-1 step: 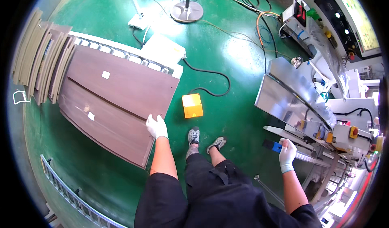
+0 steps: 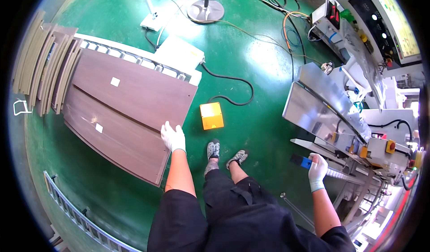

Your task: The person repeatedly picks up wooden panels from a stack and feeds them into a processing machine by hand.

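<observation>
My left hand (image 2: 173, 137), in a white glove, is at the near right edge of two brown panels, where they meet. Its fingers are stretched out and apart, seemingly resting on the edge. The upper panel (image 2: 139, 84) and the lower panel (image 2: 125, 137) lie side by side, each bearing a small white square. Off to the right, my right hand (image 2: 317, 168), gloved too, is closed around a small blue-and-black block-shaped tool (image 2: 305, 162). Most of the tool's grip is hidden by the fingers.
A roller conveyor (image 2: 123, 54) runs behind the panels, with stacked boards (image 2: 47, 68) at its left. An orange box (image 2: 212, 116) sits on the green floor by my feet, near a black cable (image 2: 244, 82). Machinery with a metal cover (image 2: 309, 111) stands right. A metal rail (image 2: 83, 218) curves lower left.
The view has shifted very slightly, moving the panels a little to the left in the picture. Both hands keep nearly the same places and poses.
</observation>
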`<state>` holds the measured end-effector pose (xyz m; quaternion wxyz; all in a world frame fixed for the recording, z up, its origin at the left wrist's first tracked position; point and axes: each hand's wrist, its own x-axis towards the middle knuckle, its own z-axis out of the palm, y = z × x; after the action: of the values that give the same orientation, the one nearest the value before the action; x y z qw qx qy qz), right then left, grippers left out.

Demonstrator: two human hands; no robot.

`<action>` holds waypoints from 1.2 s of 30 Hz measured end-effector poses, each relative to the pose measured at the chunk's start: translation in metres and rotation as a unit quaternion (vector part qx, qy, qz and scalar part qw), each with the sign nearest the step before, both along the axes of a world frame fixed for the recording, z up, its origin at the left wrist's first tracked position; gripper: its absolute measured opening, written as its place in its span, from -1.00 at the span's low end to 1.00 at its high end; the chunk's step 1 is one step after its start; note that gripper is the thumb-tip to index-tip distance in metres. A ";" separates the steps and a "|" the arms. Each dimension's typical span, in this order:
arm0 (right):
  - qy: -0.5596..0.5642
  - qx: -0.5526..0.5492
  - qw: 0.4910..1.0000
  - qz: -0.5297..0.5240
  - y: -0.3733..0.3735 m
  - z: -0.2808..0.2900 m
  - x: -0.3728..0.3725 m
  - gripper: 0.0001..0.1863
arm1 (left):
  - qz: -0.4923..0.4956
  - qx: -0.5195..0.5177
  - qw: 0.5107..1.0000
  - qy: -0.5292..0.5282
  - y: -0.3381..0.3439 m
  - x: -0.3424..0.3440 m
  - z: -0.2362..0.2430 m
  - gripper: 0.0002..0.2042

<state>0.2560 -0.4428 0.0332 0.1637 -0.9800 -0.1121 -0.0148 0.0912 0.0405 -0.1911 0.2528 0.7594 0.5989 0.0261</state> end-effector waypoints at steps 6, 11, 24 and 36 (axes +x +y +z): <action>-0.010 -0.012 1.000 -0.011 0.002 -0.002 -0.001 -0.59 | -0.201 -0.020 0.928 0.314 0.003 0.020 0.020 -0.04; -0.018 0.000 0.999 -0.037 -0.001 -0.005 -0.005 -0.56 | -0.264 -0.013 0.909 0.322 0.024 0.038 0.034 -0.06; -0.015 0.010 0.999 -0.037 -0.008 -0.013 -0.005 -0.59 | -0.216 0.108 0.923 0.299 -0.016 0.033 -0.008 -0.39; -0.079 -0.027 0.996 -0.011 -0.012 -0.019 -0.003 -0.55 | 0.164 -0.059 0.985 0.014 -0.164 -0.073 -0.032 -0.15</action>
<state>0.2533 -0.4546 0.0143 0.1278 -0.9809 -0.1142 -0.0914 0.0180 -0.1234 -0.2226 0.2812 0.6348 0.7194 0.0207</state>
